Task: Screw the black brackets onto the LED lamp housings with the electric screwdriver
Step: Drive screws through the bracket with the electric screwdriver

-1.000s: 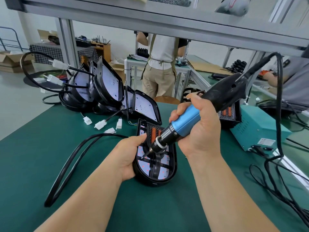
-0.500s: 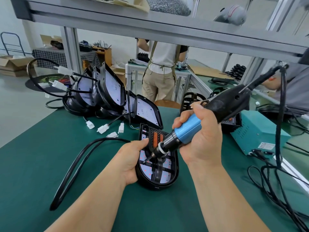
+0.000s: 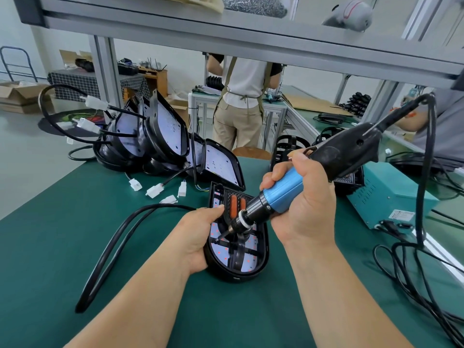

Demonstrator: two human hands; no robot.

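Head view: the LED lamp housing [image 3: 236, 277] lies open side up on the green tabletop [image 3: 62, 222], directly before the person. Inside its black shell sits a pale LED board dotted with red, the black bracket [image 3: 237, 249] laid across it, and two orange parts [image 3: 233, 204] in the meshed section at the far end.

The left hand [image 3: 195, 237] grips the housing's left rim, its fingers [image 3: 213, 209] curled over the edge with the thumb resting on top. The right hand [image 3: 306, 204] holds the electric screwdriver [image 3: 283, 194], fingers wrapped tight round the blue grip. The tool slants down to the left, and its bit tip touches the inside of the housing at the left, just beside the left thumb and by an arm of the bracket.

A black cable [image 3: 108, 247] loops over the tabletop on the left. Farther back, more housings [image 3: 163, 126] lean together, white connectors [image 3: 153, 190] lying beside them. A teal power box [image 3: 391, 197] stands on the right. A heap of small screws [image 3: 253, 6] lies on the overhead shelf.
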